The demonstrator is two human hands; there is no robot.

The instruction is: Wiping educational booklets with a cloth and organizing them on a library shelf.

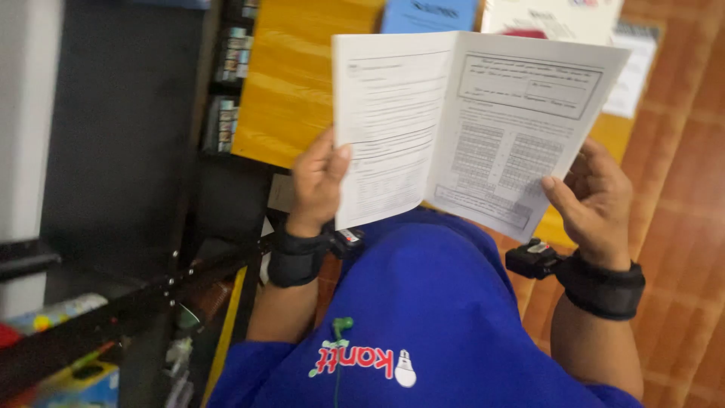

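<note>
I hold an open white booklet (461, 121) of printed pages up in front of me. My left hand (317, 181) grips its left page at the lower edge, thumb on the paper. My right hand (596, 200) holds the lower right corner of the right page, thumb on top. Both wrists carry black straps, each with a small black device. My blue shirt (430, 317) fills the lower middle of the view.
A yellow wooden tabletop (291, 83) lies behind the booklet, with a blue paper (427, 15) and white papers (630, 68) on it. Dark shelving (121, 151) with small items stands at left. Reddish-brown floor tiles (683, 189) run along the right.
</note>
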